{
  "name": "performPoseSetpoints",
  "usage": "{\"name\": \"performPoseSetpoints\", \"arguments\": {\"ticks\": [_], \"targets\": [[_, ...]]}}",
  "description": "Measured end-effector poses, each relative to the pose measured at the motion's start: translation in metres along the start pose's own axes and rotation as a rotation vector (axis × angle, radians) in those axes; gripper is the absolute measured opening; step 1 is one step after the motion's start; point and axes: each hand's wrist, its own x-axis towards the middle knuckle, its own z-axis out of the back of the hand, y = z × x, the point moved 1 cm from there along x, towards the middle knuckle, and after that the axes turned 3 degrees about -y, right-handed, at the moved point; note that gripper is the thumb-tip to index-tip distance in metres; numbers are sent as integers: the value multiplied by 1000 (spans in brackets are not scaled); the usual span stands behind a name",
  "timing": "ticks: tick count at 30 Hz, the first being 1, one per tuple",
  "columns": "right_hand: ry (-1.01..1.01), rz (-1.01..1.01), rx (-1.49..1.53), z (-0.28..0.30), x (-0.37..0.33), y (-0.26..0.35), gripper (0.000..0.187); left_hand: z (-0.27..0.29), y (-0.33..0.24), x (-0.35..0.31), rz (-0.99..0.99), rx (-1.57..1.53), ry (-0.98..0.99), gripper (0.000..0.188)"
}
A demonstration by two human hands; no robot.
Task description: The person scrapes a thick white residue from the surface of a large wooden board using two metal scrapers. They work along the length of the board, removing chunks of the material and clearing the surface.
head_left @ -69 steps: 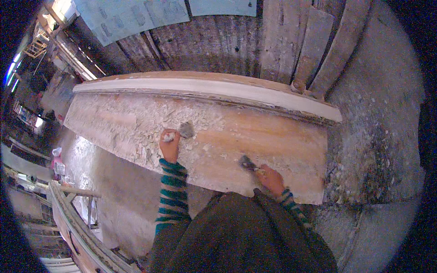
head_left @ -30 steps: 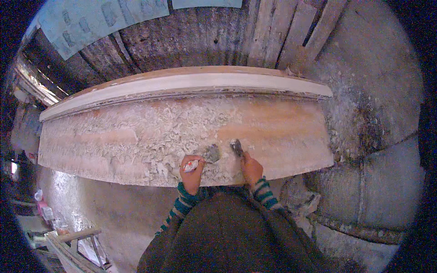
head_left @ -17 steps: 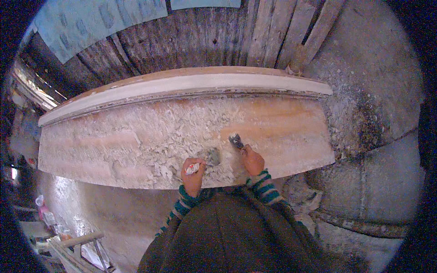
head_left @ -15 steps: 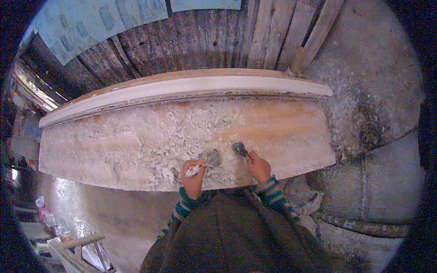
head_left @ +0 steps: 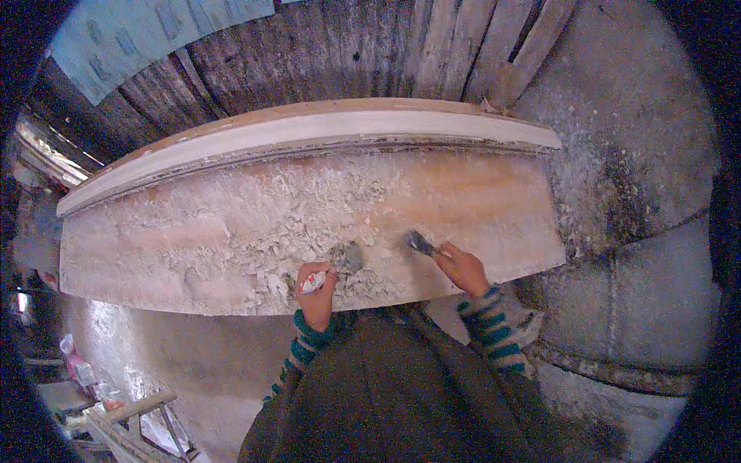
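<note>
My right hand is closed round the handle of a short dark brush-like tool. Its blurred head is over the brownish board, and I cannot tell whether it is a brush or a scraper. Farther left, my left hand is closed on a small white thing with red marks, mostly hidden in the fingers. Just beyond those fingers is a rounded grey patch; whether it joins the held thing is unclear. Pale flakes and shavings cover the board's middle and left.
A raised pale lip runs along the board's far edge. Behind it stand dark wooden planks and a light blue sheet. A wooden frame is at lower left; stained concrete floor lies to the right.
My right hand and its tool have moved right across the board, and the tool now points more to the left. My left hand has shifted slightly left. The view has tilted a little.
</note>
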Motion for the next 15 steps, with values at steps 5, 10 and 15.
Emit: {"name": "performPoseSetpoints", "arguments": {"ticks": [5, 10, 15], "targets": [[199, -59, -104, 24, -76, -95, 38, 2, 5, -6, 11, 66, -10, 11], [221, -27, -41, 5, -87, -102, 38, 11, 9, -2, 12, 34, -51, 11], [384, 140, 172, -43, -42, -36, 47, 25, -22, 0, -17, 56, -180, 11]]}}
